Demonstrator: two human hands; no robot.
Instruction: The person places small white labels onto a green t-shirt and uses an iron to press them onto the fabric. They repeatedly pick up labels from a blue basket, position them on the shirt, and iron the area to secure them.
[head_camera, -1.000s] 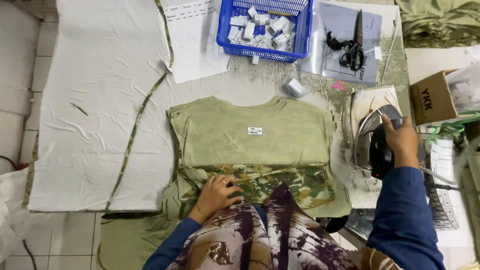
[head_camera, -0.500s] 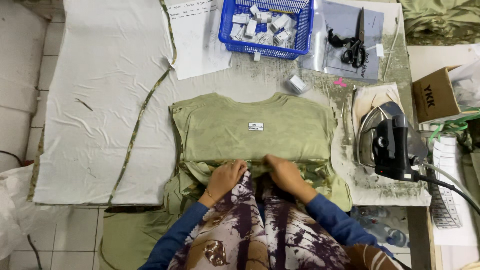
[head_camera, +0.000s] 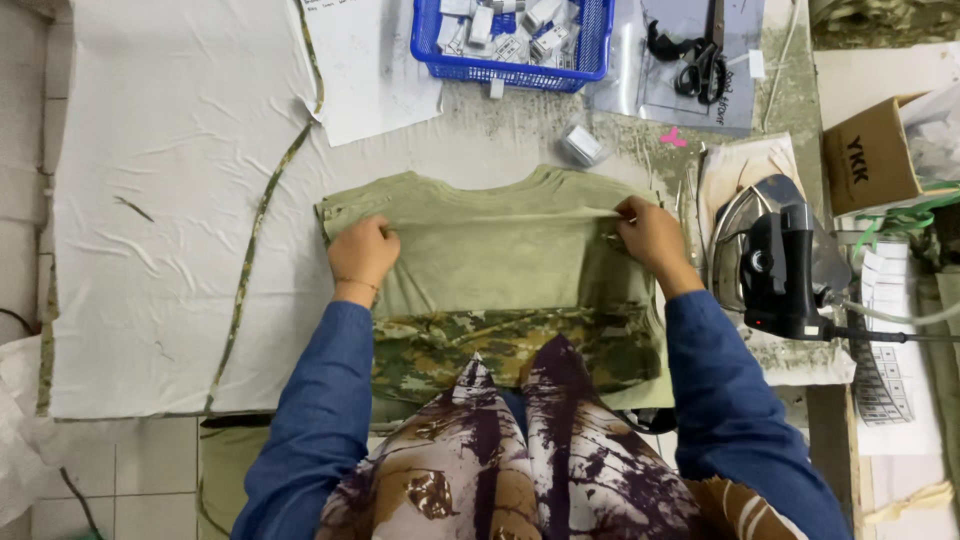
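I see both hands moved up | left hand (head_camera: 362, 255) and right hand (head_camera: 650, 237) pinching green shirt (head_camera: 490, 255) fold | iron (head_camera: 785, 265) beside right fingers

The top edge is cutting off the blue basket (head_camera: 512, 55), the scissors (head_camera: 697, 62) beside it and the white paper sheet (head_camera: 372, 70) on its other side. The small white pieces lying in that basket are too small to make out. The near hem of the olive garment (head_camera: 490, 255) is disappearing under the person's patterned scarf (head_camera: 520, 460). The right edge is cropping the cardboard box (head_camera: 880, 155) beyond the iron (head_camera: 785, 265).
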